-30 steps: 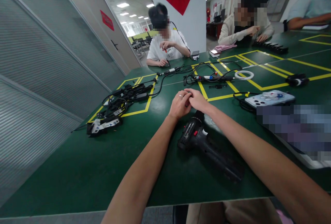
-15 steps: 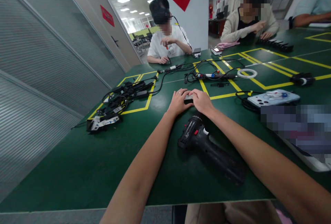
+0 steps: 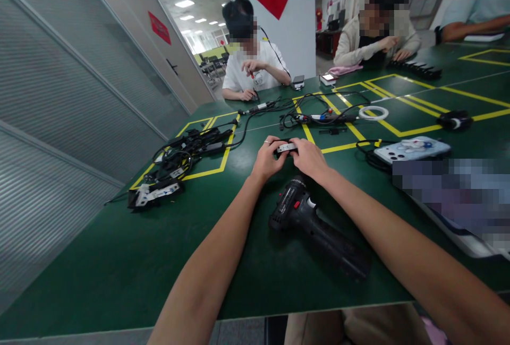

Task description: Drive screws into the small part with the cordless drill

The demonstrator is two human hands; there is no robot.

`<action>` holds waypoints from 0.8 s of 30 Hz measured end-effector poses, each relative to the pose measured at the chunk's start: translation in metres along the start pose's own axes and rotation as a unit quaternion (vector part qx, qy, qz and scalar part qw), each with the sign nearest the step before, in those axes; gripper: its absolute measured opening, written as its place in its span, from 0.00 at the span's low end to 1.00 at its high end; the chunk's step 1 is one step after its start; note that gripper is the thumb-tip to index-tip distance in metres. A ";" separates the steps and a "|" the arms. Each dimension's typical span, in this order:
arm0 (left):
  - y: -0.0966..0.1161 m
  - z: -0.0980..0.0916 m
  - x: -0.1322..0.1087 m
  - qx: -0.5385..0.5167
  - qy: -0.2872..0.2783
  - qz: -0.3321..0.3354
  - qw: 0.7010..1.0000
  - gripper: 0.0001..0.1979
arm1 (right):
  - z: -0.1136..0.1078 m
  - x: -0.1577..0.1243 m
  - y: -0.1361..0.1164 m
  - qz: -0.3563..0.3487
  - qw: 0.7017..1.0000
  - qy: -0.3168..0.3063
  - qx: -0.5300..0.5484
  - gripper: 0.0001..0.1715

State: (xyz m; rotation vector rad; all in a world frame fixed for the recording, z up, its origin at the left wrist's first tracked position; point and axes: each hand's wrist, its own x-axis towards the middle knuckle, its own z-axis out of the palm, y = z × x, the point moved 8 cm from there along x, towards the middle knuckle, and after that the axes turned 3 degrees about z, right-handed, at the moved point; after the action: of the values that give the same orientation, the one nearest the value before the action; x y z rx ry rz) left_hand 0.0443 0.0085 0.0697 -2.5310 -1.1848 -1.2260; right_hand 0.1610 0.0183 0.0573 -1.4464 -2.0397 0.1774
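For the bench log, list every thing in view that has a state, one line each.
left hand, closed on one end of the small black part
right hand, closed on its other end
small black part, held between both hands, white label up
power tool, on its side on the table, no hand on it
phone, face down, cameras up
cables, tangled
white ring, lying flat

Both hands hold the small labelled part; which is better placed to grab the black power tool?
Right, probably: the right hand sits just beyond the power tool, forearm running alongside it; the left hand is further aside. Both hold the small part.
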 end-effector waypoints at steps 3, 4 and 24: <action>0.006 0.000 0.001 0.023 -0.035 0.002 0.999 0.13 | -0.002 -0.001 0.003 -0.002 1.000 -0.012 -0.022 0.18; 0.008 0.000 0.001 0.031 -0.048 0.001 0.998 0.14 | -0.003 -0.002 0.002 -0.011 0.999 -0.015 -0.028 0.17; -0.038 -0.242 -0.228 0.209 0.088 -0.501 0.835 0.28 | -0.017 -0.020 -0.005 -0.050 0.996 0.046 0.057 0.14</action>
State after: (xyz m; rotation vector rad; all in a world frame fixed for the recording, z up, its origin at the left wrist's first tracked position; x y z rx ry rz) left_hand -0.2201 -0.1966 0.0641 -1.3835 -2.5033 -1.0690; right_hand 0.1703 -0.0051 0.0650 -1.2571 -1.9900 0.1786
